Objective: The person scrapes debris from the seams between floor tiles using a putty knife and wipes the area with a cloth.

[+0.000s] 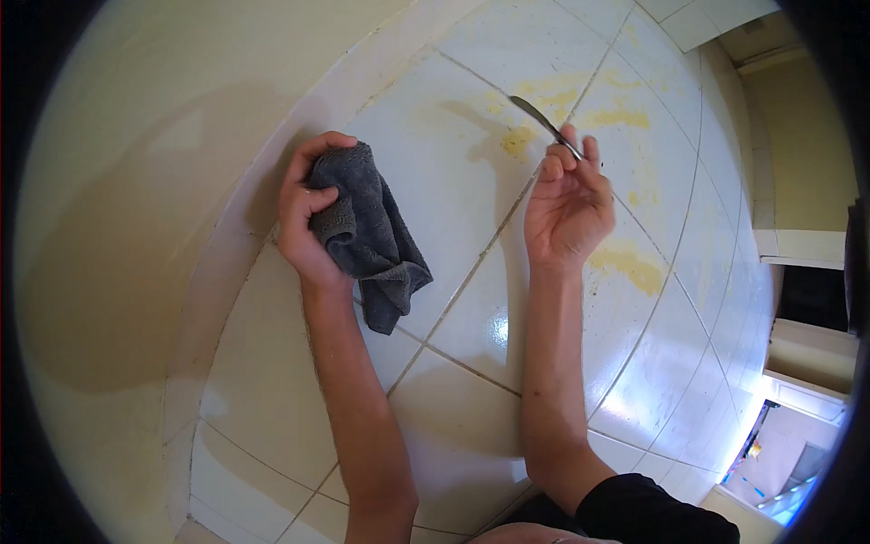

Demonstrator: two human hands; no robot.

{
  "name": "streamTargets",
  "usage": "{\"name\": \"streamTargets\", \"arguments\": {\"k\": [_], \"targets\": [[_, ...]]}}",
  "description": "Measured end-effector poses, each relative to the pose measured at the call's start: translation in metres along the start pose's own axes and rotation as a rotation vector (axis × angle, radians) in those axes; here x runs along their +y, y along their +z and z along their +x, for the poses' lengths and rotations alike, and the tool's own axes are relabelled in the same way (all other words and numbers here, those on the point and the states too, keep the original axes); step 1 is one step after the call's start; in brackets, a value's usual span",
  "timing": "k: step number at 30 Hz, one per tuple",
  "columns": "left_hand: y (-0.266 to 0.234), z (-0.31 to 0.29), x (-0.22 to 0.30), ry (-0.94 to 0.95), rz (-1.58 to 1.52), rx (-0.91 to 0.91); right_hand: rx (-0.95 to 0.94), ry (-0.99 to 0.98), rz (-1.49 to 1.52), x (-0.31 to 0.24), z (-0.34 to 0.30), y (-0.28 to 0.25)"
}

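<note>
My left hand (pixel 304 213) grips a crumpled dark grey cloth (pixel 367 213), its fingers bent over the upper edge. The loose end hangs down toward my wrist. In my right hand (pixel 569 218) a metal table knife (pixel 535 113) is pinched between the fingers, its blade pointing up and to the left; part of its handle is hidden in the hand. Both hands are over a white tiled floor (pixel 471 363). Yellow smears (pixel 630 270) mark the tiles around the right hand, and a thicker yellow patch (pixel 517 140) shows just left of the blade.
A cream wall (pixel 118 236) with a pale tiled skirting (pixel 217 272) curves along the left. At the far right are a dark opening (pixel 811 297) in the wall and a bright doorway (pixel 788 453). Light glares off the tiles at lower right.
</note>
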State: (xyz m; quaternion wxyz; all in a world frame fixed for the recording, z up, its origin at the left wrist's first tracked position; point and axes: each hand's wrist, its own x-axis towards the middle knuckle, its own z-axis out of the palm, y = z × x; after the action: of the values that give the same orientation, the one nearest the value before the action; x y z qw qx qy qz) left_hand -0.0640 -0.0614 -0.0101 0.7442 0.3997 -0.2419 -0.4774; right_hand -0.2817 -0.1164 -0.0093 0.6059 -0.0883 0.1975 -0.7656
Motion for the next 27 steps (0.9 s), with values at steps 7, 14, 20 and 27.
{"name": "streamTargets", "arguments": {"k": [7,14,20,27], "targets": [[0.004,-0.002,0.003,-0.225,-0.210,-0.153,-0.310,0.258,-0.354,0.018,-0.013,0.005],[-0.003,-0.005,-0.006,-0.369,-0.596,-0.174,-0.340,0.300,-0.510,0.029,-0.017,0.006],[-0.002,-0.006,-0.004,-0.424,-0.754,-0.220,-0.340,0.270,-0.477,0.028,-0.019,0.007],[-0.003,-0.005,-0.003,-0.398,-0.813,-0.198,-0.330,0.308,-0.358,0.029,-0.022,0.009]]}}
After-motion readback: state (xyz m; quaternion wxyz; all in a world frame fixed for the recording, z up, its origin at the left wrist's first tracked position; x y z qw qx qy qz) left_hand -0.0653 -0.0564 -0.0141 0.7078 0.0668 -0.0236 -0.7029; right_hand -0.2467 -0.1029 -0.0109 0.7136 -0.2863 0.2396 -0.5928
